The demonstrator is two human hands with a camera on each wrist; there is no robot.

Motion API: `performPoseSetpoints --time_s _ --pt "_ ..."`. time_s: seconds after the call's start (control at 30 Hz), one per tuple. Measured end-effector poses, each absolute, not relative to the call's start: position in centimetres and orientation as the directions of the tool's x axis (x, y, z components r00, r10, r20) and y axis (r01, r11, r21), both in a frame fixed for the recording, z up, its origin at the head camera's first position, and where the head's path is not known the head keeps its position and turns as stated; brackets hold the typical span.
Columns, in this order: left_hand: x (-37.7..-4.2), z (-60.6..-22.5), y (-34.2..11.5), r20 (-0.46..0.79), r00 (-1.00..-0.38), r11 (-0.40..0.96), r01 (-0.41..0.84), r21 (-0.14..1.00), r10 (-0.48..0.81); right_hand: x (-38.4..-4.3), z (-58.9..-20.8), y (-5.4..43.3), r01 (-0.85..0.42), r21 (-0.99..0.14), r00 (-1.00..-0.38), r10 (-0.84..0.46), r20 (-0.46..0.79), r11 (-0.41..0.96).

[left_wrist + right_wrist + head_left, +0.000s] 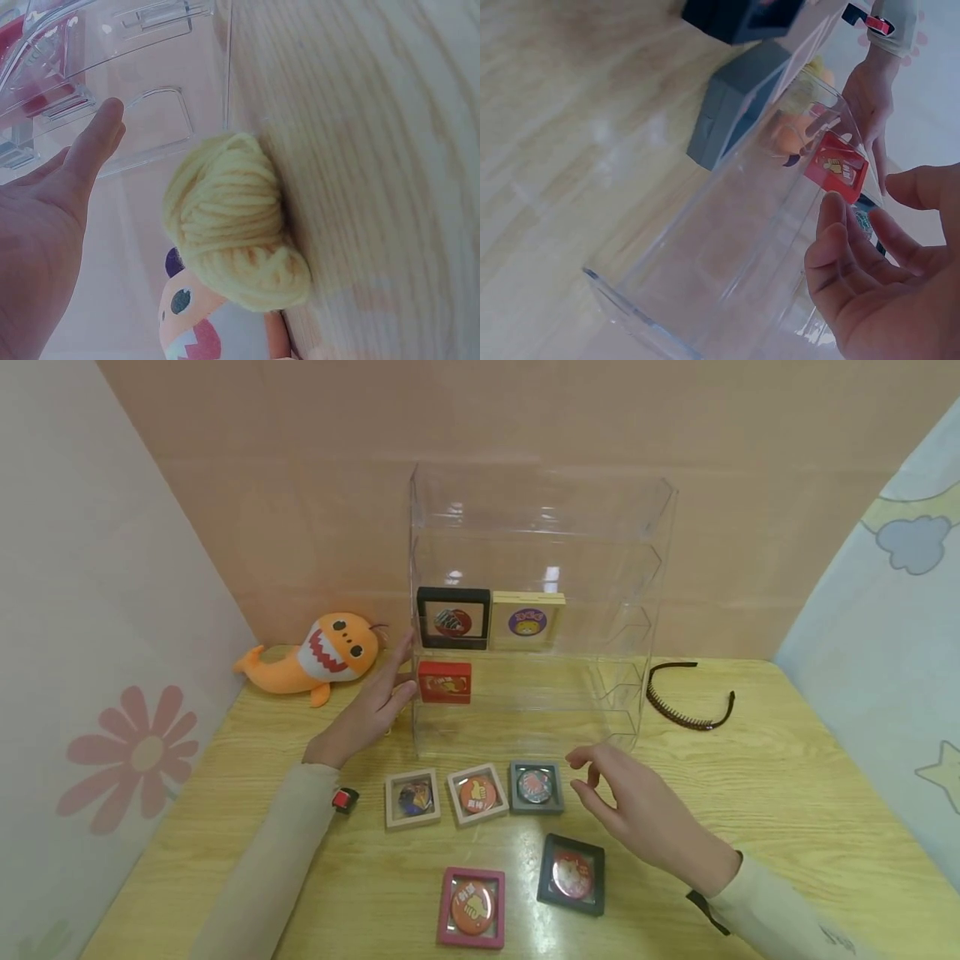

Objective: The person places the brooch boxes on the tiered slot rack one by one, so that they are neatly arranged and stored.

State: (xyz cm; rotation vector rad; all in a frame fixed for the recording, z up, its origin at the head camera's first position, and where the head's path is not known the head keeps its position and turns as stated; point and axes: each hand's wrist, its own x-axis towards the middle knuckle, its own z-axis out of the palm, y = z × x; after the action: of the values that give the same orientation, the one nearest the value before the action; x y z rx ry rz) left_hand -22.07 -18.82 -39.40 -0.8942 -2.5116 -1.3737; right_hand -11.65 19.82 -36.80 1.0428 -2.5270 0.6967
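A clear acrylic rack (600, 560) with several tiers stands on the table. My left hand (371, 702) rests against its left side, fingers extended. Black (453, 642) and cream (555, 627) framed badges share one tier, with a red framed badge (445, 683) below the black one. Over the table, in front of the rack's right part, my right hand (637, 810) hovers with loosely bent fingers and nothing between them. Just left of its fingertips lies a grey-blue framed badge (536, 787). Two pale framed badges, one left (412, 799) and one middle (477, 794), complete that row.
Closer to me lie a dark framed badge (572, 875) and a magenta one (472, 907). An orange shark plush (322, 652) sits left of the rack. Yellow yarn (229, 217) is beside the rack in the left wrist view. A dark toothed headband (686, 721) lies at right.
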Motion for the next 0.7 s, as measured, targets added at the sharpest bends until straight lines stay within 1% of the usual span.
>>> performPoseSetpoints --time_s 0.3,0.7 --pt "-22.1 -39.3 -18.8 0.381 -0.818 0.408 0.553 0.726 0.431 -10.6 -38.1 20.9 -0.711 -0.333 -0.698 -0.566 0.439 0.619" --pt "-22.1 -39.4 -18.8 0.372 -0.822 0.41 0.546 0.731 0.431 -8.8 -38.8 21.9 -0.66 -0.358 -0.749 -0.538 0.387 0.661"
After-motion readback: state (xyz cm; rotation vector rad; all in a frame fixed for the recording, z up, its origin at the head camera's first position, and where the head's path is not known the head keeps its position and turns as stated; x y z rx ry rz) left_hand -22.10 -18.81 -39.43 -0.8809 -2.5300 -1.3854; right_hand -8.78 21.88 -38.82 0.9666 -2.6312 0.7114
